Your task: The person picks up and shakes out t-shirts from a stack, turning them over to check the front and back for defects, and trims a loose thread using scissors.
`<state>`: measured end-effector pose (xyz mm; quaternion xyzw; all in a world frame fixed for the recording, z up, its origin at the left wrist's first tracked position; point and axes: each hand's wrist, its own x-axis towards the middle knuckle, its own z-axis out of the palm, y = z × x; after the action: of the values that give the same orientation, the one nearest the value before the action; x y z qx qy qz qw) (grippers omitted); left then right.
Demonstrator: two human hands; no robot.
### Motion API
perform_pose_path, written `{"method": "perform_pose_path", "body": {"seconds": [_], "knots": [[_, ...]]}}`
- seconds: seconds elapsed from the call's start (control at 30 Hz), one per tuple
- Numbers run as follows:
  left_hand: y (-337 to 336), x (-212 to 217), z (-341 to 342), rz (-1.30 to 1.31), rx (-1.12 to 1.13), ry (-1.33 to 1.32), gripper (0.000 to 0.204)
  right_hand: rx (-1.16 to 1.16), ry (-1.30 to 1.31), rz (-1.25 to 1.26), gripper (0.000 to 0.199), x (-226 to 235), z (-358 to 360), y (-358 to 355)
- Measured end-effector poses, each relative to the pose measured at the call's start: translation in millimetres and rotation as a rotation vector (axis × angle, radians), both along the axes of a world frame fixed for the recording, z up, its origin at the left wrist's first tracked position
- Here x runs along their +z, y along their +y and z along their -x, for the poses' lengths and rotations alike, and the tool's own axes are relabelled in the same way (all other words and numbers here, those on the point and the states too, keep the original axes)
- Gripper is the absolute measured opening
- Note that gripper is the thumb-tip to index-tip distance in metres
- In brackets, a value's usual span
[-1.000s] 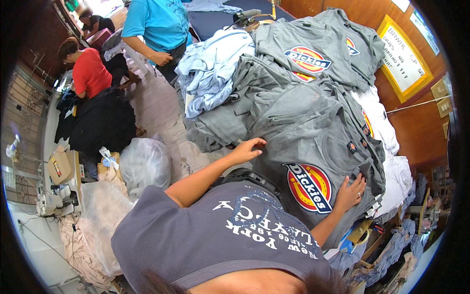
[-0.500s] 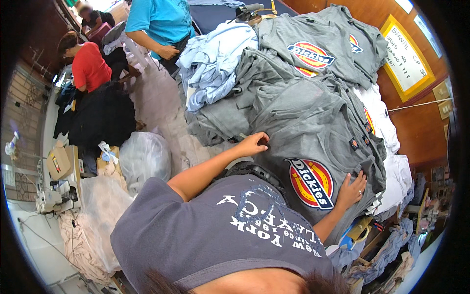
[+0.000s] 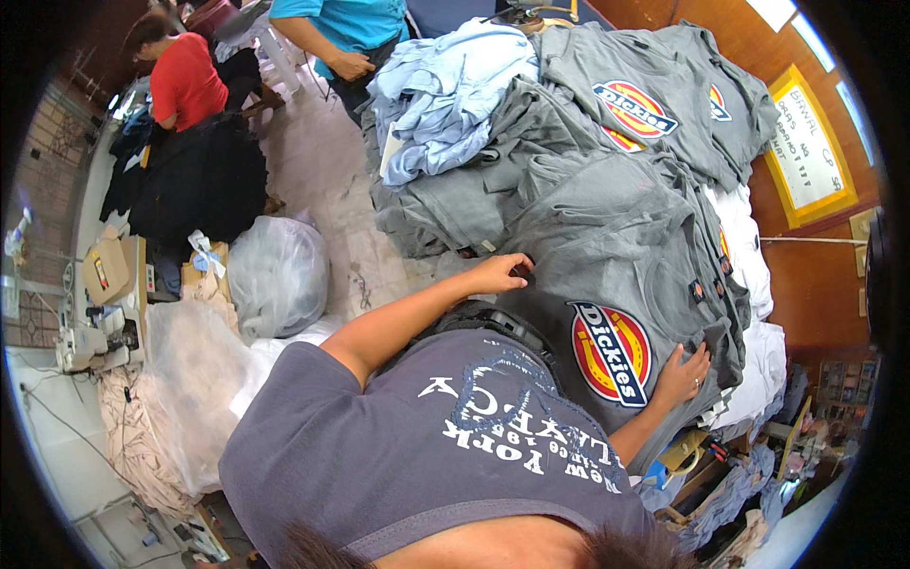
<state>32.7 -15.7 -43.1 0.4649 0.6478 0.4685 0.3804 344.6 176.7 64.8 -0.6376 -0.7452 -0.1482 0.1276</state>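
Observation:
A grey T-shirt (image 3: 607, 251) with a big red, yellow and blue print lies uppermost on the near part of a pile, right in front of my body. The fingers of my left hand (image 3: 505, 273) are curled at its left edge and appear to pinch the cloth; the fingertips are partly hidden. My right hand (image 3: 681, 376) rests flat on the shirt beside the print, fingers stretched out and holding nothing. More grey shirts (image 3: 626, 71) with the same print lie across the far part of the pile.
Crumpled light blue garments (image 3: 460, 90) top the pile's far left, and white garments (image 3: 754, 370) its right side. Clear plastic bags (image 3: 280, 275) stand at left. A person in red (image 3: 188, 83) sits beyond; another in blue (image 3: 336, 27) stands close to the pile.
The whole view has shifted a little. My right hand has slid slightly nearer the print, its fingers closer together. My left hand stays at the shirt's edge.

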Motion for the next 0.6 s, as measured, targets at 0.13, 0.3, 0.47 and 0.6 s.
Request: {"method": "perform_pose_path", "body": {"seconds": [0.13,0.3,0.47,0.6], "knots": [[-4,-1,-4,0.006,0.001,-0.045,0.035,-0.003,-0.004,0.004,0.049,0,-1,1],[-4,0,-5,-0.104,0.049,-0.145,0.036,-0.021,-0.031,0.014,0.049,4,3,-1],[3,27,-4,-0.272,0.094,-0.122,0.039,-0.004,-0.039,0.031,0.049,4,-1,1],[8,29,-1,-0.369,0.028,0.064,0.037,-0.005,-0.052,0.029,0.049,6,1,-2]]}}
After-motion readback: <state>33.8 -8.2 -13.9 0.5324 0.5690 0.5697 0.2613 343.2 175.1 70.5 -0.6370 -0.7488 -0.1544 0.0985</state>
